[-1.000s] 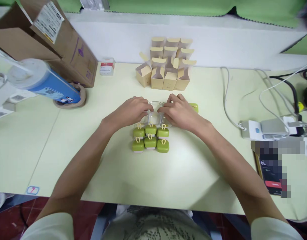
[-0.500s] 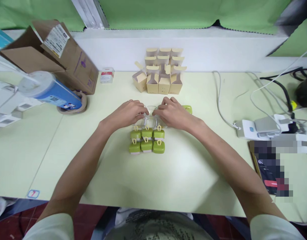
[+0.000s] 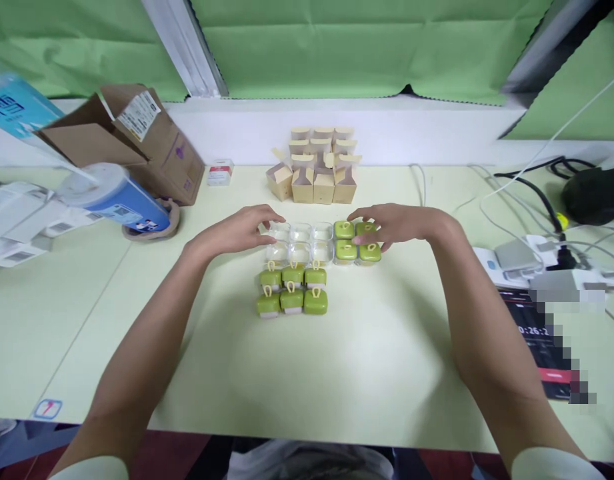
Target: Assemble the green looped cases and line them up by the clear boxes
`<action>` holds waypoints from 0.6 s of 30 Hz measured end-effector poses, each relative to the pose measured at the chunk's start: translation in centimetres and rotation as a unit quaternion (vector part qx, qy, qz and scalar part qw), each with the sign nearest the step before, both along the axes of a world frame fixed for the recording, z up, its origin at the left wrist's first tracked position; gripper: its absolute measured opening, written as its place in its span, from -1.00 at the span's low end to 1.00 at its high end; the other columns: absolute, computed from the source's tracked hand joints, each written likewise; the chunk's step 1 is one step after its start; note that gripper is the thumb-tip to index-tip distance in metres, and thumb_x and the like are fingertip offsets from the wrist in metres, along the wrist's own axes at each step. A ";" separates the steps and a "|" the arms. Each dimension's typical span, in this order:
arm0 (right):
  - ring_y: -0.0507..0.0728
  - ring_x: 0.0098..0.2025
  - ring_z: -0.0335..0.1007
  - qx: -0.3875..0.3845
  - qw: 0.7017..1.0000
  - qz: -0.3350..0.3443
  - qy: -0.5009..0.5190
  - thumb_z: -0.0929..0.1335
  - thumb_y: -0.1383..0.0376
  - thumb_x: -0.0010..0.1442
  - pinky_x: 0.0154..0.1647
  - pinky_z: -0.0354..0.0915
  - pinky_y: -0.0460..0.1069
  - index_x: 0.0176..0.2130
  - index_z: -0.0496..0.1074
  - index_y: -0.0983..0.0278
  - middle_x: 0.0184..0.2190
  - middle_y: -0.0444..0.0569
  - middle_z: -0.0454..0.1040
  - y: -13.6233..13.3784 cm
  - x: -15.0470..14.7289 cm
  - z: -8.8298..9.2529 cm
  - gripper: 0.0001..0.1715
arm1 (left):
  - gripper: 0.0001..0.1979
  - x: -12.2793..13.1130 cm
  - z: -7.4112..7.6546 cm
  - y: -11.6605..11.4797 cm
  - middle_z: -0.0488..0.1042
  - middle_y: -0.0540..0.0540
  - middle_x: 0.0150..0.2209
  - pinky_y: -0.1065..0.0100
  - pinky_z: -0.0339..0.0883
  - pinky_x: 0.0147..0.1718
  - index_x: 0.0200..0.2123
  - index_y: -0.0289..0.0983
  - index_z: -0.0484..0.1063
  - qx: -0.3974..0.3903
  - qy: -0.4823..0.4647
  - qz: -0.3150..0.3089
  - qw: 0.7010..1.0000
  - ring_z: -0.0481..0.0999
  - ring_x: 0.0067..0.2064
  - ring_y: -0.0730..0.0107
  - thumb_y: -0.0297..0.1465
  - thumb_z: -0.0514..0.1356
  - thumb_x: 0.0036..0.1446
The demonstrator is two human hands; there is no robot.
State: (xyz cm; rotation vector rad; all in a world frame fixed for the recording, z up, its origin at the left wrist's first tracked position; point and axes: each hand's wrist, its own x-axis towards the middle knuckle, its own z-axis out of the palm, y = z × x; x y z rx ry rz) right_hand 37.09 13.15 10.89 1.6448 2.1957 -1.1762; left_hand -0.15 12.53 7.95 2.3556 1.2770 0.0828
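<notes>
Small clear square containers (image 3: 300,253) stand in two rows on the table. At their left end, my left hand (image 3: 249,228) has thumb and fingers apart, with the fingertips at the outer containers. Farther right in the same rows sit containers with green lids (image 3: 345,251), each bearing a pale loop. Over these lies my right hand (image 3: 387,223), fingers spread and touching or just above the lids. Nearer me are several loose green lids (image 3: 292,300) in two rows, their yellow loops upright and pale pieces below. Neither hand is closed around anything.
Open small cardboard boxes (image 3: 323,183) are grouped against the back wall. A large carton (image 3: 174,157), a blue cup (image 3: 124,200) and a small white box (image 3: 220,173) stand left. Power strips (image 3: 567,283), cables and a phone (image 3: 537,347) lie right.
My hands have moved apart, the left one outward to the containers' left end, the right one over the green-lidded ones. The clear containers are now uncovered in even rows. The view has shifted slightly.
</notes>
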 end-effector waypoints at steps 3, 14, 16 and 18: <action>0.40 0.00 0.73 -0.004 1.000 -0.001 -0.003 0.58 -0.26 0.13 0.06 0.66 0.27 0.58 0.26 0.11 0.52 0.22 0.37 0.1 0.0 0.1 0.26 | -0.37 0.2 -0.1 0.1 0.58 -0.30 0.21 0.02 0.48 0.14 0.29 -0.28 0.57 0.011 0.003 -0.003 1.000 0.61 0.14 -0.06 -0.03 0.22 0.32; 0.41 -0.01 0.67 0.109 0.986 0.055 -0.117 0.62 0.02 0.09 -0.17 0.57 0.19 0.43 0.32 0.09 0.22 0.23 0.50 -1.9 -2.1 -0.3 0.04 | -0.37 0.7 -0.2 -0.7 0.54 -0.27 0.21 0.07 0.47 0.14 0.39 -0.25 0.48 0.033 0.055 -0.006 0.998 0.61 0.14 -0.03 -0.07 0.22 0.37; 0.44 0.05 0.64 0.101 0.984 0.041 -0.138 0.62 0.00 0.12 -0.14 0.56 0.20 0.43 0.30 0.11 0.22 0.24 0.47 -2.6 -3.1 -0.1 0.03 | -0.39 1.1 -0.2 -0.9 0.52 -0.27 0.22 0.08 0.47 0.13 0.38 -0.24 0.49 0.030 0.064 0.001 0.998 0.62 0.13 -0.03 -0.09 0.25 0.38; 0.51 0.20 0.56 0.099 0.981 0.036 -0.161 0.62 -0.01 0.15 -0.05 0.55 0.23 0.46 0.26 0.13 0.24 0.27 0.44 -3.1 -4.0 0.0 0.06 | -0.42 1.4 -0.2 -1.1 0.50 -0.25 0.22 0.10 0.47 0.10 0.36 -0.23 0.50 0.029 0.068 0.009 0.997 0.63 0.09 0.00 -0.12 0.26 0.39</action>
